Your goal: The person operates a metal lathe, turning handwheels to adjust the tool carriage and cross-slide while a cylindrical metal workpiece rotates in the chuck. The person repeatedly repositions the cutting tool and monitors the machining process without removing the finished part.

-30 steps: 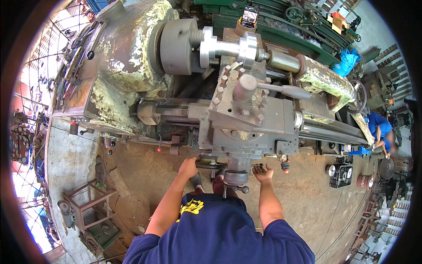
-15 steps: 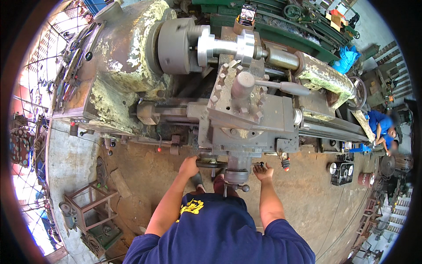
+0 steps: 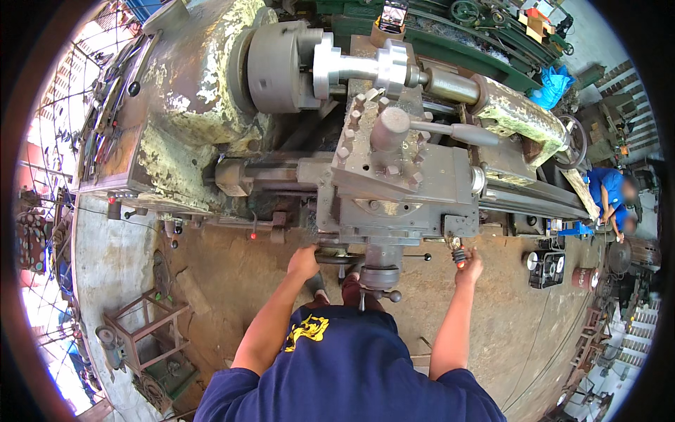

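My left hand (image 3: 304, 262) is closed on the left end of the carriage handwheel (image 3: 339, 259), below the lathe's apron. My right hand (image 3: 469, 268) has its fingers around a short red-tipped lever (image 3: 460, 264) with a black ribbed sleeve, at the carriage's right side. Above, a shiny stepped metal workpiece (image 3: 357, 68) is held between the grey chuck (image 3: 280, 68) and the tailstock centre (image 3: 416, 75). A bolted tool post (image 3: 383, 151) with a long clamping handle (image 3: 464, 133) sits in front of the workpiece; its cutting edge is too small to make out.
The paint-flaked headstock (image 3: 184, 112) fills the upper left. At the right are the tailstock handwheel (image 3: 573, 142) and two people in blue (image 3: 606, 188). A black crate (image 3: 547, 269) stands on the floor, and a metal frame stand (image 3: 149, 330) is at lower left.
My right hand has left the handwheel's right end and moved right and slightly up to the red-tipped lever. My left hand stays on the handwheel. The view has shifted slightly.
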`<state>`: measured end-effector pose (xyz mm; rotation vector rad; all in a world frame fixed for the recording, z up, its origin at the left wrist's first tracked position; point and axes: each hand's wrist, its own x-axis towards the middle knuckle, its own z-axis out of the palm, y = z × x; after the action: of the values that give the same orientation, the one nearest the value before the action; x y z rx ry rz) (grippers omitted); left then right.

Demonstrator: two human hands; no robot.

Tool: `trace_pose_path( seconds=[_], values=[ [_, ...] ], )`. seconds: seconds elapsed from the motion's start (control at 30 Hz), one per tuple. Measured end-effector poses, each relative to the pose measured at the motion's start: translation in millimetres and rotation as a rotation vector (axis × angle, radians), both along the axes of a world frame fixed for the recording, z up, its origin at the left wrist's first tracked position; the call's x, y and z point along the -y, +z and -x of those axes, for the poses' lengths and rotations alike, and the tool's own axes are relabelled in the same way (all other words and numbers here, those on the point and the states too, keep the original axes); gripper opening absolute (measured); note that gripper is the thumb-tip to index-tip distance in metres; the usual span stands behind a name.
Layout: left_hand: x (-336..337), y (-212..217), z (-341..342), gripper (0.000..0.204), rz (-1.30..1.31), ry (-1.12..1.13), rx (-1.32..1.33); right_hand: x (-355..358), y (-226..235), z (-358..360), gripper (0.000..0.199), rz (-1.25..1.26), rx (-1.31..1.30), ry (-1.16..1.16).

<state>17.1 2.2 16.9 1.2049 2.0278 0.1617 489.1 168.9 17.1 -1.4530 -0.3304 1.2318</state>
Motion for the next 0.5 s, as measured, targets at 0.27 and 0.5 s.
trace_pose_path(
  seconds=[0.27, 0.5],
  values=[
    [0, 2, 1, 0.049, 0.006, -0.003, -0.005, -3, 78, 82, 0.037, 0.005, 0.998, 0.171],
    [-4, 15, -6, 0.049, 0.046, 0.048, -0.021, -1, 74, 77, 0.037, 0.013, 1.013, 0.178]
  ],
)
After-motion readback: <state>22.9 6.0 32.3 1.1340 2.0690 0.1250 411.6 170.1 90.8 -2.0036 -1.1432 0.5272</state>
